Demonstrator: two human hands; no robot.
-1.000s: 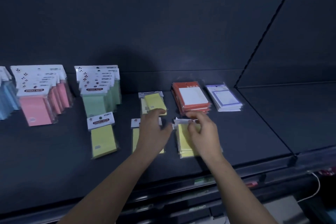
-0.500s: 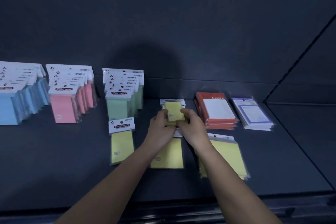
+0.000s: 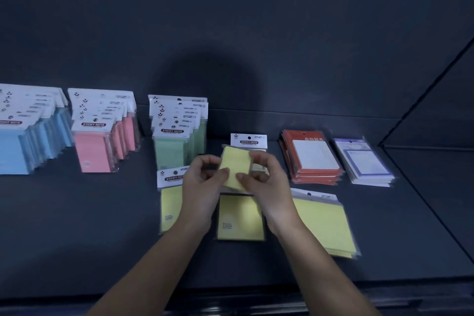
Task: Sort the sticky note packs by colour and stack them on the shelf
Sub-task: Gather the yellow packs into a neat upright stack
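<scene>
Pinching the small yellow pack [image 3: 236, 165] by its side edges with left hand [image 3: 202, 187] and right hand [image 3: 268, 187], neither nearer. Hovering low over the shelf [image 3: 77, 238], long axis pointing away, slightly skewed, just short of the upright yellow pack [image 3: 248, 140]. Dark shelf, dark back panel [image 3: 230, 20], green row [image 3: 177, 141] to the left.

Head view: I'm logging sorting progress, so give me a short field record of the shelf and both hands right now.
held: small yellow pack, tilted, pinched between left hand and right hand
sorted rows, left: blue packs, pink packs, green packs, standing
loose yellow: left flat pack, centre flat pack, wider stack, headed pack behind the hands
right side: red stack, purple-bordered stack
surface: dark shelf
</scene>
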